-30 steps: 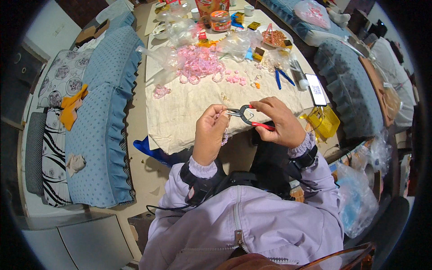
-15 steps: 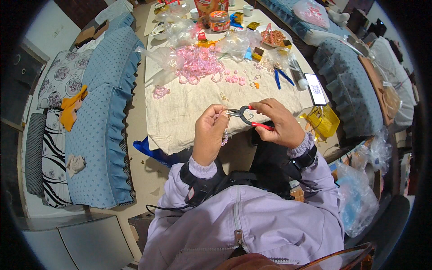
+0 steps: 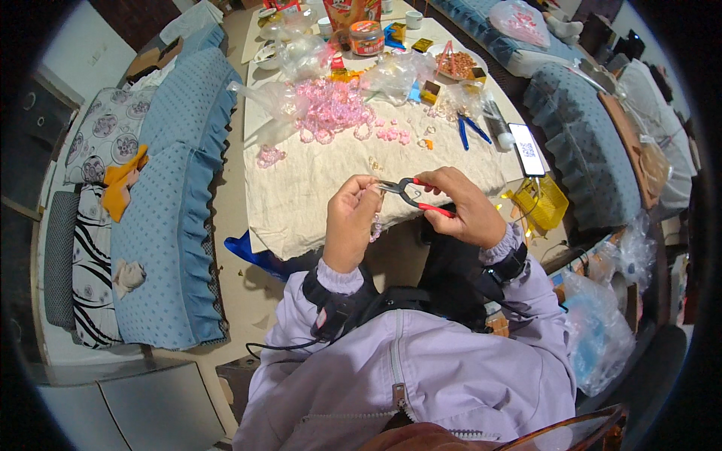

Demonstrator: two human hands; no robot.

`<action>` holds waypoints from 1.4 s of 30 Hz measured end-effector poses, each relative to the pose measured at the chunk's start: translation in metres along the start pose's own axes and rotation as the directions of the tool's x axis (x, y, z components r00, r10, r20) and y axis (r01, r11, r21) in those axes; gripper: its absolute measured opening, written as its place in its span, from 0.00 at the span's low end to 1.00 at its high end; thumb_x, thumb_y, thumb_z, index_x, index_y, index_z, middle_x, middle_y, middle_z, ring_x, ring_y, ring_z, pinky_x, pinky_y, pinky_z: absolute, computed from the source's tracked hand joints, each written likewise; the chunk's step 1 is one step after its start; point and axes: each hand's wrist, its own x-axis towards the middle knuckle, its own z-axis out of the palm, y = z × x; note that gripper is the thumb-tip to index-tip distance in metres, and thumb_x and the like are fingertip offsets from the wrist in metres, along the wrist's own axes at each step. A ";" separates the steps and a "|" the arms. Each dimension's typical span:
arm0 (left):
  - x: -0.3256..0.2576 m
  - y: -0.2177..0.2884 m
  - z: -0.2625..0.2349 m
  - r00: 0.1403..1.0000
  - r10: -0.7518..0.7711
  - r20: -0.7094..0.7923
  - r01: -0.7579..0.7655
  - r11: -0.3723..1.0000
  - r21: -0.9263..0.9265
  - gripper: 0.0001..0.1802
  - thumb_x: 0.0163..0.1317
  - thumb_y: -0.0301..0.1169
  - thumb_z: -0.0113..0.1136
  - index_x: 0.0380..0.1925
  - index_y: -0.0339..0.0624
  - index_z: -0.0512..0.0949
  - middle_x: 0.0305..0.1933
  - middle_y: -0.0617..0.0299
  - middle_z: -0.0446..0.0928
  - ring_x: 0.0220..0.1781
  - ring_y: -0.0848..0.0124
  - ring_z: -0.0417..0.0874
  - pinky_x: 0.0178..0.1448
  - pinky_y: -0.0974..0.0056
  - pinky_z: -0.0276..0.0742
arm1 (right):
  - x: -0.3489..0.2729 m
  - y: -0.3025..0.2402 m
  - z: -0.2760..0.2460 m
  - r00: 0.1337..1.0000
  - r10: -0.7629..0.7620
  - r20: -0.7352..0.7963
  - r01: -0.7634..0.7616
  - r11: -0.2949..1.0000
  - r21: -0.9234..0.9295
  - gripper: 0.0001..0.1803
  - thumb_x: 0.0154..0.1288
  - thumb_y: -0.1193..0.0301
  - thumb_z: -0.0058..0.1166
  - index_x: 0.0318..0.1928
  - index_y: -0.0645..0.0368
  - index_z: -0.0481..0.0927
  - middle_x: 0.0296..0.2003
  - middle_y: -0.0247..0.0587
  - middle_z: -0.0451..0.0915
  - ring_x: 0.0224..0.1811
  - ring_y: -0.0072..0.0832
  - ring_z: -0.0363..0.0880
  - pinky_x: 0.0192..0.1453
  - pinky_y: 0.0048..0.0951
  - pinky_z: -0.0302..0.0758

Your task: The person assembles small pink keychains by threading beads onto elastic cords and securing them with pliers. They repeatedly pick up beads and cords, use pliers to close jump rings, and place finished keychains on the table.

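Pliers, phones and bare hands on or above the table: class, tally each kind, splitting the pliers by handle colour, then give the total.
Red-handled pliers, in the right hand: 1
Blue-handled pliers, lying on the cloth: 1
Phone with lit screen: 1
Bare hands, right plus left hand: 2
Total: 5

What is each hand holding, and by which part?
The right hand holds red-handled pliers by their handles; the left hand pinches a pale pink beaded strand near its top.

The bead strand is partly hidden by the left hand.
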 end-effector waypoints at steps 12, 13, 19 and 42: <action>0.001 0.006 -0.011 0.949 -0.237 0.208 0.301 0.876 -0.378 0.10 0.72 0.35 0.53 0.40 0.39 0.73 0.26 0.68 0.69 0.25 0.80 0.64 0.28 0.76 0.59 | -0.006 -0.015 -0.009 0.968 -0.178 -0.178 0.089 0.904 -0.418 0.33 0.47 0.64 0.68 0.56 0.61 0.78 0.47 0.50 0.78 0.49 0.47 0.76 0.55 0.41 0.72; 0.000 0.006 -0.012 0.947 -0.234 0.219 0.304 0.871 -0.387 0.09 0.72 0.35 0.53 0.41 0.39 0.73 0.26 0.67 0.69 0.25 0.80 0.64 0.28 0.76 0.59 | -0.007 -0.016 -0.009 0.962 -0.198 -0.189 0.098 0.894 -0.437 0.33 0.46 0.64 0.68 0.56 0.61 0.78 0.47 0.50 0.78 0.49 0.47 0.76 0.54 0.41 0.72; -0.001 0.006 -0.013 0.946 -0.203 0.253 0.305 0.822 -0.481 0.10 0.72 0.32 0.52 0.44 0.36 0.72 0.27 0.65 0.67 0.26 0.77 0.64 0.30 0.73 0.62 | -0.011 -0.025 -0.012 0.946 -0.257 -0.198 0.129 0.858 -0.498 0.35 0.43 0.65 0.70 0.56 0.61 0.79 0.43 0.47 0.79 0.45 0.44 0.77 0.51 0.41 0.74; -0.020 0.010 0.007 0.982 -0.168 0.089 0.190 0.871 -0.453 0.09 0.73 0.34 0.54 0.40 0.39 0.74 0.30 0.62 0.71 0.31 0.72 0.70 0.34 0.70 0.68 | -0.018 -0.043 -0.011 0.905 -0.379 -0.191 0.136 0.685 -0.716 0.37 0.44 0.67 0.70 0.60 0.55 0.78 0.44 0.38 0.79 0.42 0.34 0.78 0.42 0.36 0.71</action>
